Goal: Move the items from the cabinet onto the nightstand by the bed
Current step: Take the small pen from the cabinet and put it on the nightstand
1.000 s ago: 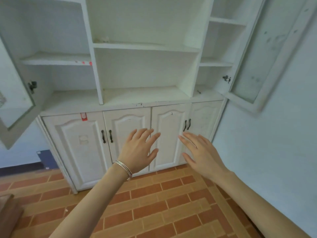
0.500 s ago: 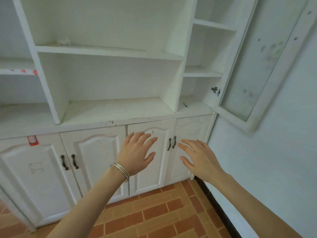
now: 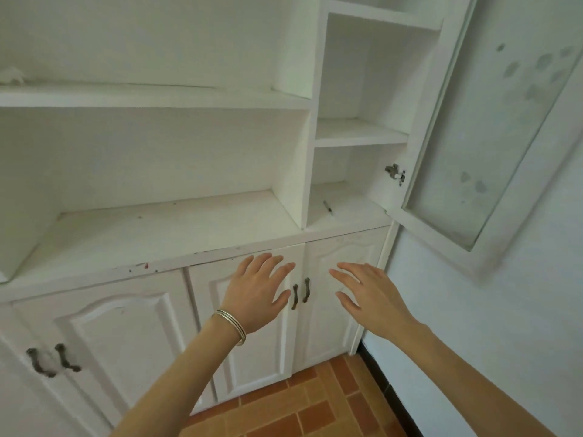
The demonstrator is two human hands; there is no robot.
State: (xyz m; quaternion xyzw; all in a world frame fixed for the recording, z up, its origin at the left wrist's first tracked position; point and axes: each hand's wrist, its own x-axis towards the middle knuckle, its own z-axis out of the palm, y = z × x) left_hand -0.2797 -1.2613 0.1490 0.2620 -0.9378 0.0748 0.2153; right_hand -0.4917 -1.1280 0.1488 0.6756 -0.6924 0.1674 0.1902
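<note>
A white cabinet (image 3: 176, 234) fills the view, its upper shelves bare. A small dark item (image 3: 328, 207) lies on the lowest shelf of the narrow right compartment. A crumpled white scrap (image 3: 12, 75) sits on the upper shelf at far left. My left hand (image 3: 257, 290), with bangles on the wrist, is open in front of a lower door, just left of the pair of dark door handles (image 3: 300, 291). To the right of those handles my right hand (image 3: 370, 296) is open too. Neither hand holds anything.
The glass cabinet door (image 3: 492, 127) hangs open at the upper right, jutting out above my right arm. A pale blue wall (image 3: 492, 326) stands close on the right. Another pair of door handles (image 3: 50, 361) is at lower left. Red-brown floor tiles (image 3: 303, 411) lie below.
The view has moved closer to the cabinet and to the right. Both open hands have risen toward the right pair of lower doors, staying empty.
</note>
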